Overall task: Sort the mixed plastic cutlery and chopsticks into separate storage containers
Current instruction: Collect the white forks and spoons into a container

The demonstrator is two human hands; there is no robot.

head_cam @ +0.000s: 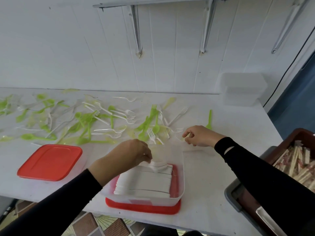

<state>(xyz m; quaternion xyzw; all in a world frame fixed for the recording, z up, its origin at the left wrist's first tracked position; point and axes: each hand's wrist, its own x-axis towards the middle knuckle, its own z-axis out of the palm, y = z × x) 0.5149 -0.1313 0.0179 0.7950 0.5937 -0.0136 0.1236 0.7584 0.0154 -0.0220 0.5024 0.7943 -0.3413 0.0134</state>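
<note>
Across the middle and left of the white desk [213, 167] lies the mixed green, white and pale cutlery [85, 123], while chopsticks [296, 166] fill a brown tray [289, 138] at the right edge. At lower centre, a clear container [183, 176] holds stacked white pieces. Over its far rim the left hand [129, 154] pinches a white utensil [158, 165], and right of centre the right hand [201, 136] pinches a pale piece [185, 137] at the pile's edge.

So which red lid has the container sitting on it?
The near red lid, under the clear container; the left red lid has nothing on it.
</note>
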